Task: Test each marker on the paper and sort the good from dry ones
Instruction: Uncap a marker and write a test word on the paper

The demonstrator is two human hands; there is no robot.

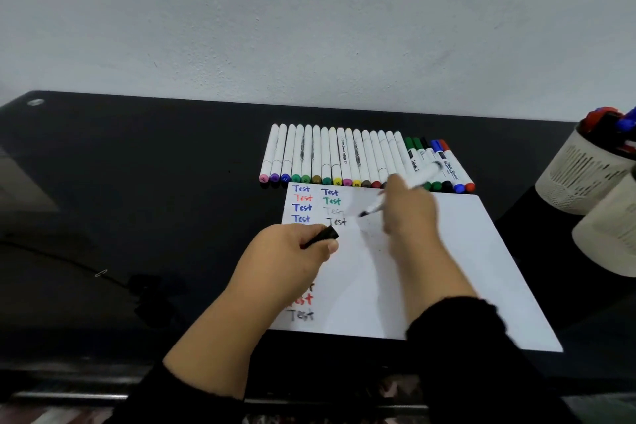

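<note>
While I'm watching the head view, here is how things are lying, all placed off the paper (430, 268):

marker in hand: right hand (407, 213) is pinching a white-barrelled marker (418, 179); the hand is blurring, so I cannot tell the exact finger lay.
axis: barrel is running from its black tip just over the paper's upper middle, up and away to the right toward the far row.
tip vs writing: tip is hovering just right of the second column of "Test" marks (332, 206); I cannot tell if it is touching.
cap: left hand (292, 248) is curling round the black cap (325, 236), over the paper's left part, open end pointing toward the tip.
nearer hand: I'm judging the cap is sitting down-left of the tip, near, so recapping is needing both hands to be closing in.
row: remaining markers (344, 158) are lying side by side along the paper's far edge.
cups: two pale holders (581, 175) are standing well right of the paper.
</note>
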